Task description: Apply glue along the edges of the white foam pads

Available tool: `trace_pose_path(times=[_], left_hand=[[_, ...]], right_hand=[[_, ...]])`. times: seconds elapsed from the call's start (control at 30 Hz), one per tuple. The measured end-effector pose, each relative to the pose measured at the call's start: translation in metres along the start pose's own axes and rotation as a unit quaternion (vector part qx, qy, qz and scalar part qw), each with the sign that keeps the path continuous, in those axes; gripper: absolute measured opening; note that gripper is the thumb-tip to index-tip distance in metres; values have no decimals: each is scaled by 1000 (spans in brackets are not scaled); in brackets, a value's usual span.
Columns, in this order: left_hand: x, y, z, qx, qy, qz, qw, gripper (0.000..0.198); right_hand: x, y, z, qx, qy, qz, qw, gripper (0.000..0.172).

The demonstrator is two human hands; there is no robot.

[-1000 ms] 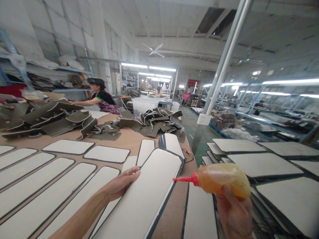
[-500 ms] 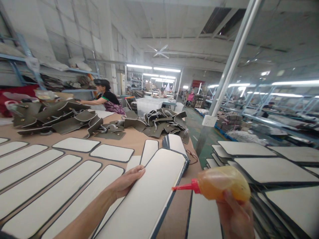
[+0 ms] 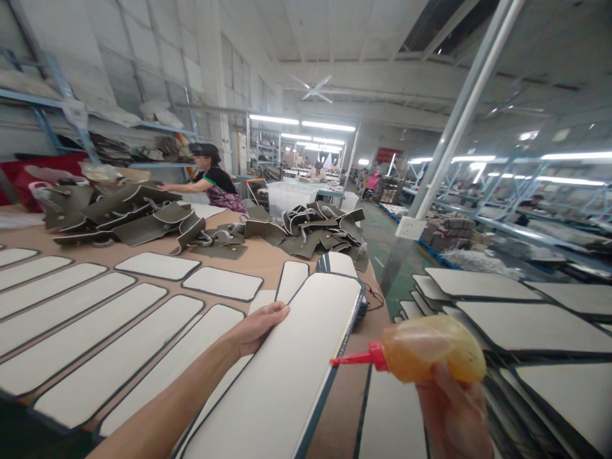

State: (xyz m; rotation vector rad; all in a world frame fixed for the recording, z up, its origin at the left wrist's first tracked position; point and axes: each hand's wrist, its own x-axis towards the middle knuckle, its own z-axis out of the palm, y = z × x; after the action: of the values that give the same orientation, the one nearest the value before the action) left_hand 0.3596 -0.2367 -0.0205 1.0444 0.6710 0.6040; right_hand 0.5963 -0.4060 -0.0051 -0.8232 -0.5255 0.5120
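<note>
Head view: left hand (image 3: 261, 326) pinching pale panel (image 3: 282, 370) above table (image 3: 345, 395), long axis running away rightward; red nozzle (image 3: 361, 358) at its right edge, farther from far corner than earlier; amber bottle (image 3: 435, 347) crosswise, pointing left, grasped by right hand (image 3: 454, 411).

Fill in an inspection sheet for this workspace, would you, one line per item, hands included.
Surface: brown tabletop, with more dark-edged panels laid out on the left.
Job's things: a white panel with dark edging; a bottle of amber liquid, its red nozzle at the panel's right edge, contact unclear.
Clutter: olive-grey pieces heaped toward the back.
Hands: left hand grips the panel's left edge; right hand holds the bottle.
Cables: nothing seen.
Surroundings: another person beyond the heap; metal post with a white socket box; stacked panels on the right.
</note>
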Motion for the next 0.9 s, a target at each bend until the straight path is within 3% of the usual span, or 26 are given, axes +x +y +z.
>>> trace_pose_path(times=[0.33,0.53,0.9], left_hand=[[10,3,-3,-20,23,-13,999,37],[13,9,-4,-42,38,-10,998,30],[20,20,-5,-57,53,-2,997,19]], right_hand=[[-9,-4,3,-17,11,29,999,32],[-14,-6,7,-15,-9,28,999,50],[-17,-2,1,-16,-41,53,998,51]])
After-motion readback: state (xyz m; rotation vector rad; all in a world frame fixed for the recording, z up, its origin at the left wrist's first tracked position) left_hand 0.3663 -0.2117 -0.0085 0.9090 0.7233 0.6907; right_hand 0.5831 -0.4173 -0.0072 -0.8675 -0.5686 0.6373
